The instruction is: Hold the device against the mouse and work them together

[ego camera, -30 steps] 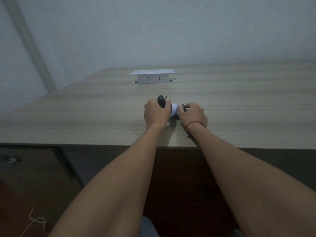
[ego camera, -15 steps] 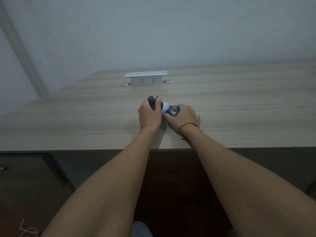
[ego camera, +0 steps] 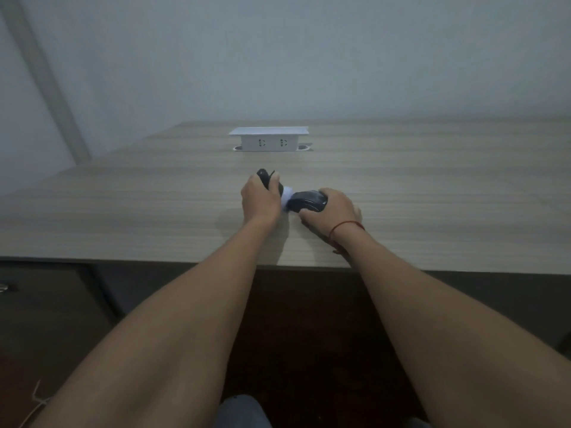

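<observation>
My left hand (ego camera: 259, 201) grips a small black object (ego camera: 264, 177) that sticks up above its fingers, a thin dark strand beside it. My right hand (ego camera: 335, 211), a red string around its wrist, holds a black computer mouse (ego camera: 309, 201) against the wooden desk (ego camera: 432, 196). Between the two hands shows a white patch (ego camera: 286, 194); what it is I cannot tell. Both hands sit close together near the middle of the desk, a little back from its front edge.
A white pop-up socket box (ego camera: 268, 139) with two outlets stands farther back on the desk. Pale walls rise behind it, with a grey post (ego camera: 40, 75) at the left. Dark cabinets (ego camera: 46, 319) lie under the desk edge.
The right hand has drawn to the right and turned, so the black mouse now shows plainly between the hands. The left hand keeps its grip on the small black object.
</observation>
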A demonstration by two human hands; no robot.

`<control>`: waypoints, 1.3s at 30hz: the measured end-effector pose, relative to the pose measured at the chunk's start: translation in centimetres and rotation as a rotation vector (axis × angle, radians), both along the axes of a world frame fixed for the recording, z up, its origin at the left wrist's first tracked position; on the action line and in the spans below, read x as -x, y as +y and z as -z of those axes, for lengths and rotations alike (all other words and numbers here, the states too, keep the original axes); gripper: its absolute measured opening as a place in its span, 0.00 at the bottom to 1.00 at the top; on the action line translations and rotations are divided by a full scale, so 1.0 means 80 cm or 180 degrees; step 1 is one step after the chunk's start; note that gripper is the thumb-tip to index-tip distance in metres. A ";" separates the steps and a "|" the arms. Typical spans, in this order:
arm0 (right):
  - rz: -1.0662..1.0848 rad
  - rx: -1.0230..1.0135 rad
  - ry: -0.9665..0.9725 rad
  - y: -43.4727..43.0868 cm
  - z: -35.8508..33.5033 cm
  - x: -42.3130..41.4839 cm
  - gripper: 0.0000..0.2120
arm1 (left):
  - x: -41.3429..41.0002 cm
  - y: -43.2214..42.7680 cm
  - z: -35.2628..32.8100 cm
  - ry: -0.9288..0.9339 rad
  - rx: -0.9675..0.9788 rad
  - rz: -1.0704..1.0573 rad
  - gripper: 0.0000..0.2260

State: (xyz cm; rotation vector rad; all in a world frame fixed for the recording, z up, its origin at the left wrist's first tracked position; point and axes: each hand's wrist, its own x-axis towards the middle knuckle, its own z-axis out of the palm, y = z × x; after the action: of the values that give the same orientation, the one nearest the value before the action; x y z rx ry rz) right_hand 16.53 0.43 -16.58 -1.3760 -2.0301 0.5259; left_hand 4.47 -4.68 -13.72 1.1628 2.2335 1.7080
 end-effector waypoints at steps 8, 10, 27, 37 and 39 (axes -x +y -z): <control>-0.0118 -0.0002 0.0045 0.002 0.003 0.003 0.33 | 0.008 0.002 -0.012 0.0412 0.0287 0.0153 0.17; -0.0236 0.0058 0.0099 0.002 0.001 0.003 0.37 | 0.008 0.001 -0.017 0.0376 0.0121 0.0302 0.16; -0.0518 -0.0122 -0.0351 0.006 -0.001 -0.001 0.28 | 0.016 -0.007 0.005 0.0246 0.0204 0.0060 0.15; -0.0509 -0.0069 -0.0278 0.005 -0.001 -0.003 0.33 | 0.024 0.001 0.004 0.0286 0.0333 -0.0007 0.16; -0.0508 -0.0057 -0.0219 0.005 -0.002 -0.004 0.34 | 0.025 0.000 0.003 0.0281 0.0295 -0.0121 0.16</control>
State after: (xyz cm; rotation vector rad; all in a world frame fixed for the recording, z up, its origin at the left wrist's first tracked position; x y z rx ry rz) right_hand 16.82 0.82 -16.41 -1.2436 -2.2074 0.5345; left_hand 2.49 -4.68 -13.94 1.2047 2.3734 1.5768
